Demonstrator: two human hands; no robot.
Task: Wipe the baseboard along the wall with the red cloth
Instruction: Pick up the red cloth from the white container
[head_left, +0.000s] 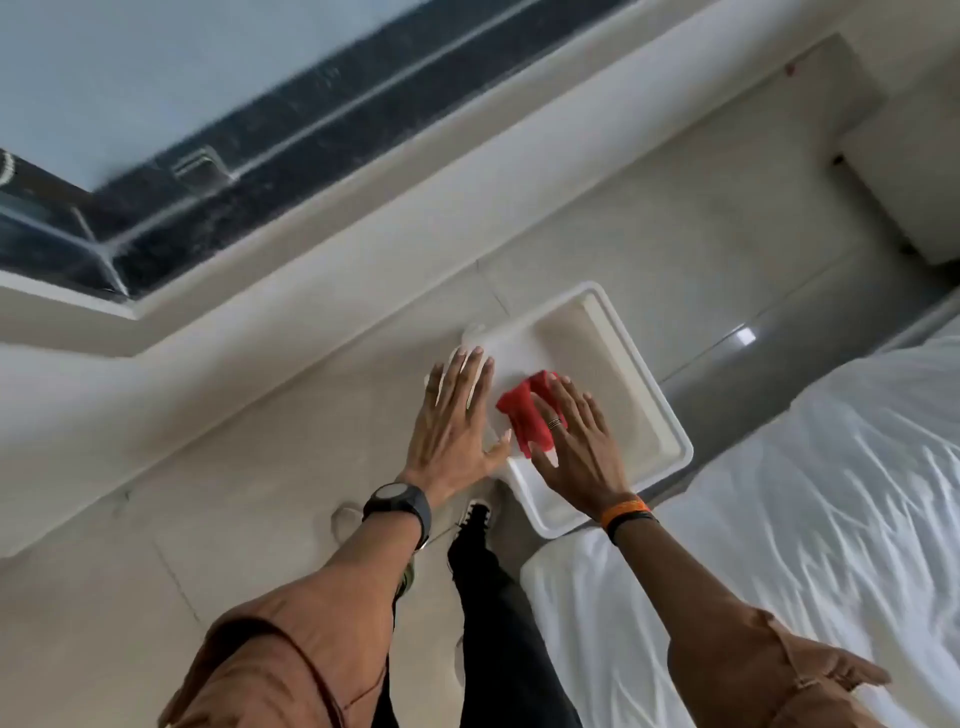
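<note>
Red cloth (524, 413) is sitting in the white tray (644, 384) on the floor, under the right hand (576, 441) fingers; right is nearer. Both hands are spreading flat, grasping nothing; left hand (457, 415) is hovering beside it. Baseboard (291, 332) is running diagonally, far-left of the hands.

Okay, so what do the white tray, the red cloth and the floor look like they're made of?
White tray: likely moulded plastic; smooth, with a rounded rim and a slight sheen. Red cloth: soft, thin fabric, bunched into folds under the right hand. Floor: probably glossy beige tile; faint joint lines and a bright reflection show.
</note>
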